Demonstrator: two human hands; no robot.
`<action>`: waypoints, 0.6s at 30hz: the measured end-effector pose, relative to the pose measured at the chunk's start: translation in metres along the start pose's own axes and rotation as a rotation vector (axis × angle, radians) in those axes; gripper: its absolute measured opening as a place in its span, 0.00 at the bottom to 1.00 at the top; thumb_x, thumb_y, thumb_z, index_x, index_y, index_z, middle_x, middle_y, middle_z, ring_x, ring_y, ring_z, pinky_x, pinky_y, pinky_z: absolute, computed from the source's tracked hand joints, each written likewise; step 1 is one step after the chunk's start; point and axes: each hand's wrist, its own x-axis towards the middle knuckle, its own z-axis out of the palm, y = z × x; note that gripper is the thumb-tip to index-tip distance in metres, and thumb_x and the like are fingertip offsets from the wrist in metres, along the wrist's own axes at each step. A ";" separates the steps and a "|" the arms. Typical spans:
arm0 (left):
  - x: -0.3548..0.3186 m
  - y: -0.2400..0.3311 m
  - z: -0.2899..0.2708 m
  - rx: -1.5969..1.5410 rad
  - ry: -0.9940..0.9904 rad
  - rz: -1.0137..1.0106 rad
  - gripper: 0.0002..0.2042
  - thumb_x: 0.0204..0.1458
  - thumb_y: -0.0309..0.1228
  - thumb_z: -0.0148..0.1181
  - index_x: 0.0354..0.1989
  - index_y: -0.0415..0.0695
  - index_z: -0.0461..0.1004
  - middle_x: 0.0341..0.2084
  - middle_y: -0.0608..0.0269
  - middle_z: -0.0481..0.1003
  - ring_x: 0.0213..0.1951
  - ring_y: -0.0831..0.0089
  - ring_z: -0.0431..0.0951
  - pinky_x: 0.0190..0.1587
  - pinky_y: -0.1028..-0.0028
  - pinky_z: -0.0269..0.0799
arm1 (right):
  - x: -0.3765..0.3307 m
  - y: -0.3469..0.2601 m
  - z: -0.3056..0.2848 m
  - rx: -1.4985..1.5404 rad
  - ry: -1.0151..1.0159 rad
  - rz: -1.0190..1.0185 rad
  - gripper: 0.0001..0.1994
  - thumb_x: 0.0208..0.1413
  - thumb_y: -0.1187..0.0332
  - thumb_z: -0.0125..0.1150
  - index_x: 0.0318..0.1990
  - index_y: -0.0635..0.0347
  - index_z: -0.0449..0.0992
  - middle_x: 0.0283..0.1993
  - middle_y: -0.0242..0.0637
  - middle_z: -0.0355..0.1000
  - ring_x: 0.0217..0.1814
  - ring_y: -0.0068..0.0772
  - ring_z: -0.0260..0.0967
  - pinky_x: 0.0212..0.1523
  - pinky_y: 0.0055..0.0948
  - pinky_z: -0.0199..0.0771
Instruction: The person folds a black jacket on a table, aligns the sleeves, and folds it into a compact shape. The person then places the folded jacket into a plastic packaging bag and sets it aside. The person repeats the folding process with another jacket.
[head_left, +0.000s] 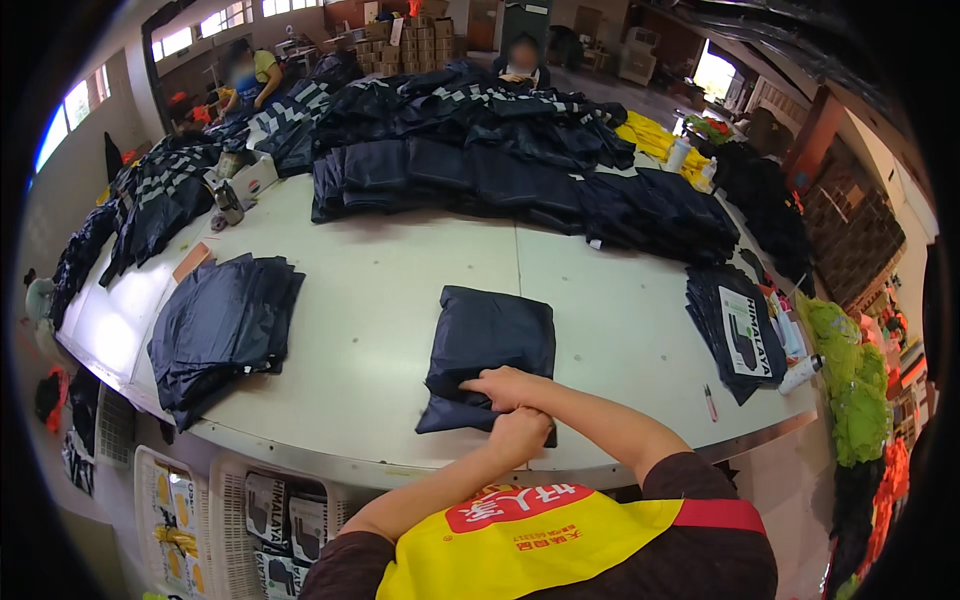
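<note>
In front of me on the pale table lies a folded dark navy garment [495,325], squared off, with a loose fold at its near end. My right hand [503,386] rests on that fold, index finger stretched to the left and the other fingers partly curled. Crossing just below it, my left hand [521,432] is closed on the garment's near edge; its fingertips are hidden. To the left sits a stack of similar folded dark pieces [228,315]. Dark packing bags with a white printed panel [742,330] are piled at the right.
A long row of folded dark garments [440,180] crosses the table [370,300], with checked-trim clothing heaped behind. A small pink-and-dark tool [711,402] and a bottle [800,374] lie at right. Crates [222,520] of packed bags stand below left. Two people sit farther back.
</note>
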 end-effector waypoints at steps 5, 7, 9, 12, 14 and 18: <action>-0.007 -0.001 -0.021 0.076 0.006 -0.150 0.05 0.44 0.33 0.61 0.26 0.46 0.74 0.26 0.64 0.72 0.34 0.63 0.74 0.29 0.65 0.73 | -0.042 0.042 -0.031 0.552 -0.072 -0.051 0.30 0.47 0.59 0.64 0.57 0.64 0.66 0.52 0.48 0.69 0.53 0.39 0.68 0.52 0.32 0.68; -0.008 -0.006 -0.025 0.117 0.004 -0.151 0.04 0.44 0.32 0.61 0.26 0.48 0.74 0.27 0.65 0.71 0.36 0.65 0.73 0.27 0.66 0.72 | -0.055 0.024 -0.058 0.180 -0.119 0.138 0.35 0.40 0.58 0.70 0.57 0.62 0.66 0.51 0.48 0.69 0.53 0.44 0.66 0.50 0.35 0.68; -0.009 -0.010 -0.020 0.134 -0.026 -0.136 0.04 0.43 0.31 0.61 0.26 0.47 0.74 0.27 0.65 0.71 0.36 0.65 0.73 0.26 0.67 0.72 | -0.066 0.010 -0.044 -0.228 0.158 0.210 0.42 0.32 0.59 0.74 0.59 0.58 0.62 0.56 0.48 0.63 0.56 0.50 0.61 0.48 0.39 0.67; 0.000 -0.006 -0.008 0.066 0.082 -0.003 0.04 0.43 0.31 0.61 0.24 0.46 0.73 0.28 0.65 0.72 0.37 0.65 0.74 0.26 0.67 0.72 | -0.040 0.044 0.037 -0.623 0.379 0.319 0.33 0.50 0.63 0.56 0.65 0.53 0.53 0.68 0.49 0.48 0.70 0.51 0.42 0.60 0.60 0.48; -0.015 -0.011 0.003 0.062 0.078 -0.056 0.05 0.43 0.32 0.61 0.25 0.46 0.74 0.28 0.64 0.73 0.37 0.64 0.75 0.26 0.68 0.73 | -0.019 0.030 0.044 -0.722 0.293 0.297 0.29 0.55 0.64 0.45 0.66 0.50 0.51 0.71 0.41 0.45 0.72 0.48 0.39 0.61 0.64 0.44; -0.015 -0.023 -0.060 0.272 -0.338 -0.280 0.12 0.44 0.41 0.63 0.30 0.46 0.75 0.30 0.61 0.76 0.39 0.64 0.75 0.33 0.67 0.74 | -0.045 0.018 0.010 -0.499 0.069 0.408 0.62 0.24 0.51 0.78 0.69 0.51 0.41 0.73 0.41 0.37 0.74 0.48 0.34 0.63 0.62 0.44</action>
